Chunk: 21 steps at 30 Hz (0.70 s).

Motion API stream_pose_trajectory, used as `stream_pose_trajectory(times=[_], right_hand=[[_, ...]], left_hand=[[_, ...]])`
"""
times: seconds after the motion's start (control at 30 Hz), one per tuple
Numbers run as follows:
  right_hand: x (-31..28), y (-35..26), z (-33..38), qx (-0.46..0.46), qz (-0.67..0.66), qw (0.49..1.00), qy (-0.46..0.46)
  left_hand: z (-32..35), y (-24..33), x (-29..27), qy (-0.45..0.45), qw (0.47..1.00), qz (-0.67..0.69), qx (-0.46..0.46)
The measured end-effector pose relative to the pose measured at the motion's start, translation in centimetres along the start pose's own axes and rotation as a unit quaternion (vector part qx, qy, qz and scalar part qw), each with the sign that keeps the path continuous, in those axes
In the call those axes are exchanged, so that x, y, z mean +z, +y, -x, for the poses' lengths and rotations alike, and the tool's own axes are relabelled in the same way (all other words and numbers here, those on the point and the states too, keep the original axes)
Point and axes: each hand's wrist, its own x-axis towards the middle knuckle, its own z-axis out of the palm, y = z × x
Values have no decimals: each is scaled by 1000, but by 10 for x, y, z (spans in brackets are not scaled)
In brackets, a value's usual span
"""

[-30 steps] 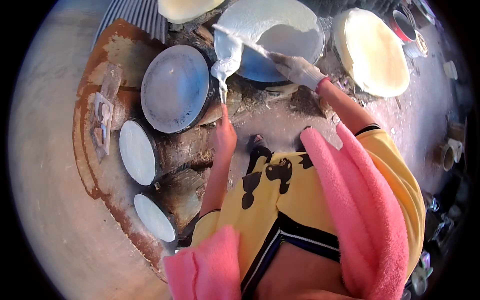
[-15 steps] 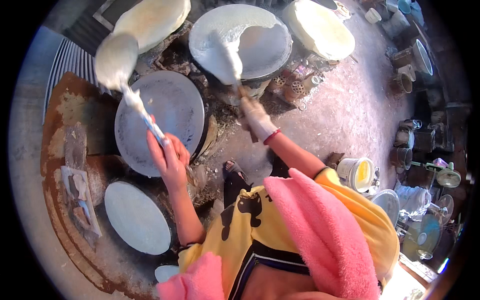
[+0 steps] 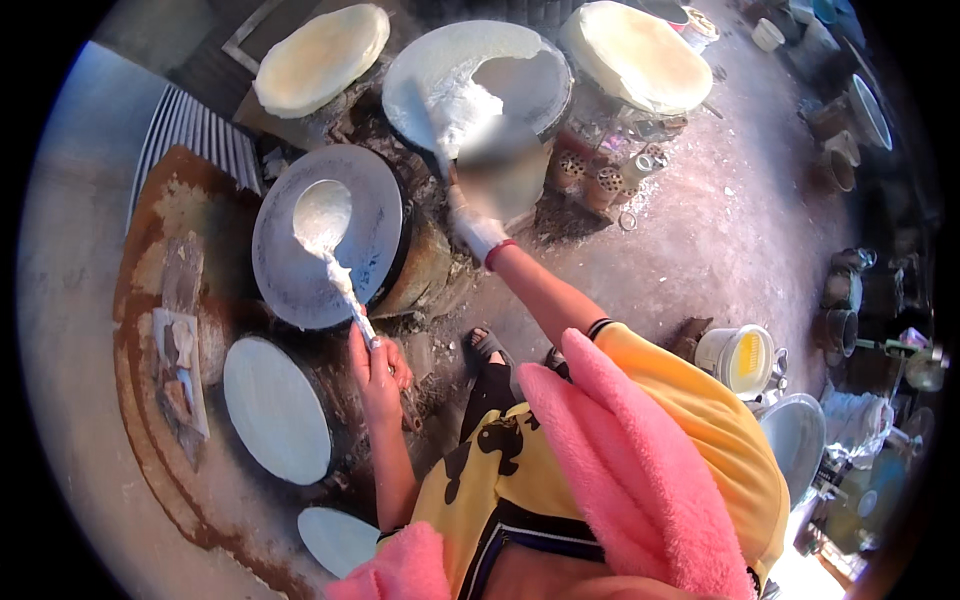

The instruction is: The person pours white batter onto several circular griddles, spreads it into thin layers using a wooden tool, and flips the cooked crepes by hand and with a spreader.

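My left hand (image 3: pixel 380 375) is wrapped round the handle of a ladle (image 3: pixel 322 212) smeared with white batter. The ladle's bowl hangs over a dark, bare round griddle (image 3: pixel 280 275). My right hand (image 3: pixel 478 232), in a pale glove with a red band at the wrist, grips a long-handled spreader (image 3: pixel 440 135). Its blade lies at the near left part of the far griddle (image 3: pixel 535 85). Thick white batter (image 3: pixel 470 108) is heaped beside the blade, and a thinner layer curves round the far side. The griddle's right part shows dark. A blurred patch hides its near edge.
Stacks of thin round sheets stand at far left (image 3: pixel 320 60) and far right (image 3: pixel 640 58). White-covered rounds (image 3: pixel 278 410) lie at near left beside a brown ledge (image 3: pixel 145 330). Perforated briquettes (image 3: pixel 603 187) sit on the floor. At right stand a white bucket (image 3: pixel 735 358) and a metal basin (image 3: pixel 795 445).
The ladle has come inward and lower, from beyond the nearer griddle's far left edge to over its middle. My right hand has shifted left with the spreader along the far griddle's near side.
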Motion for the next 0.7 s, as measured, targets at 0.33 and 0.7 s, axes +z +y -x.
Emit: stream_pose_trajectory(times=[0.33, 0.7], right_hand=[[-91, -29, -32, 39, -183, 982, 10], [-115, 31, -2, -52, 18, 997, 47]], left_hand=[[7, 7, -13, 5, 999, 36, -15], [-63, 36, -7, -107, 993, 47, -31]])
